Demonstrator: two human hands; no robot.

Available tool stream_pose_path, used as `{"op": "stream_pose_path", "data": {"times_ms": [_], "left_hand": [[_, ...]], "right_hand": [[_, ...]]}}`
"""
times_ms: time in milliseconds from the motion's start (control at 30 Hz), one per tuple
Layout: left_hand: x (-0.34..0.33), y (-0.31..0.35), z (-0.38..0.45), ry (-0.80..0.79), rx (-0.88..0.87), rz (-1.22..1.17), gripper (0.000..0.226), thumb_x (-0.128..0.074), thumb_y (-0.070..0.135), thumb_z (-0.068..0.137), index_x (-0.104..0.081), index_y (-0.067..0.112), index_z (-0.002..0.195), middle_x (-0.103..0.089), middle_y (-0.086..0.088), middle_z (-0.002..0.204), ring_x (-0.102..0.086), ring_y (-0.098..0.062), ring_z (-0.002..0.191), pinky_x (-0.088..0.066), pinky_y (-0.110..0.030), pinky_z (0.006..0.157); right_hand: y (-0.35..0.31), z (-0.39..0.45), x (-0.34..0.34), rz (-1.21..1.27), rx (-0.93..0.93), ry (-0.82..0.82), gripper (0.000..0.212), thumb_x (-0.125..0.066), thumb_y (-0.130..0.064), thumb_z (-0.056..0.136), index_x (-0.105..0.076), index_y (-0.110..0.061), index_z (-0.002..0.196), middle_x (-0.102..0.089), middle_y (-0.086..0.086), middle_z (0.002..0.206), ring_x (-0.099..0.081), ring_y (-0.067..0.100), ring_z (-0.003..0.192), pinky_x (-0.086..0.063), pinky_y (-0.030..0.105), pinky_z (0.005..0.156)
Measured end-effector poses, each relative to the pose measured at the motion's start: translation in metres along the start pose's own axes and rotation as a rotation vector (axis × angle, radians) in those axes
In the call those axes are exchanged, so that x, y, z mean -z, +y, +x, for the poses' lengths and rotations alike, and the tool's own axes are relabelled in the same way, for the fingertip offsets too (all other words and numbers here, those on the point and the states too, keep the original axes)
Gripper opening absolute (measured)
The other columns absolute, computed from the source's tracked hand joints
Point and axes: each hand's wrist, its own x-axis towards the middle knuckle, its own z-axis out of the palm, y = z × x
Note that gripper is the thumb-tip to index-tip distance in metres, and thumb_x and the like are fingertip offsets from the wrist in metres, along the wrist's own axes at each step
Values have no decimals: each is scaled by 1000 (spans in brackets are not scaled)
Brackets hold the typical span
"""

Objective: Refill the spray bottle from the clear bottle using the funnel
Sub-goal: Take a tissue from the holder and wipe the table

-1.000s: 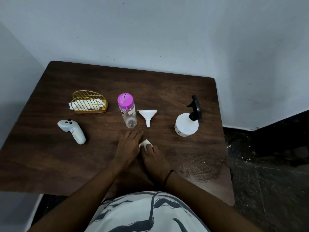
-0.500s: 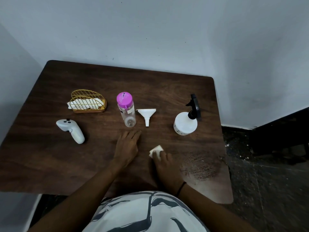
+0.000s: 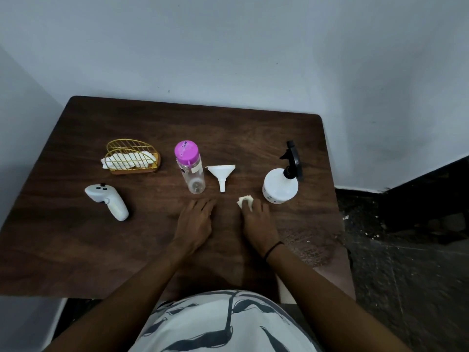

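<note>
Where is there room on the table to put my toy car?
Bare wood lies behind the row, between the wire holder and the wall, and near the front left, below the white controller. It's crowded between the funnel and the spray bottle.

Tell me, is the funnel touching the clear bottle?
Apart. The head view shows a strip of dark table between the funnel and the clear bottle; both sit untouched.

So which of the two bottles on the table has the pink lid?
The clear bottle, standing between the gold wire holder and the white funnel. The white spray bottle has a black trigger head instead.
</note>
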Motion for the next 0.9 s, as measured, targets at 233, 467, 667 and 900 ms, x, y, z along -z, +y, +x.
{"op": "stream_pose_path", "data": {"times_ms": [233, 467, 667, 900], "left_hand": [[-10, 10, 5, 2, -61, -26, 42, -40, 19, 89, -66, 11, 121, -68, -7, 119, -63, -26, 100, -50, -39, 89], [-7, 13, 12, 38, -68, -86, 38, -44, 18, 83, -68, 10, 112, -69, -5, 111, -62, -23, 100, -49, -37, 89], [-12, 24, 14, 26, -89, -73, 31, -52, 16, 88, -66, 12, 116, -69, -5, 114, -61, -24, 102, -50, -40, 89], [-15, 32, 19, 64, -75, -107, 27, -53, 19, 89, -69, 12, 109, -71, -5, 109, -63, -23, 99, -50, -38, 89]], "right_hand": [[-12, -67, -17, 49, 90, 34, 40, -45, -25, 87, -68, -11, 117, -64, 14, 99, -59, 28, 73, -50, 38, 54], [-46, -29, -18, 62, 226, 51, 40, -43, -19, 88, -65, -12, 121, -65, 11, 102, -56, 26, 76, -50, 34, 58], [7, -14, 1, 56, -10, -32, 42, -67, -15, 80, -64, -10, 122, -63, 20, 106, -59, 32, 82, -54, 39, 60], [17, -61, -4, 12, 4, 1, 39, -58, -18, 82, -66, -10, 119, -62, 16, 101, -59, 30, 75, -49, 34, 53]]}}
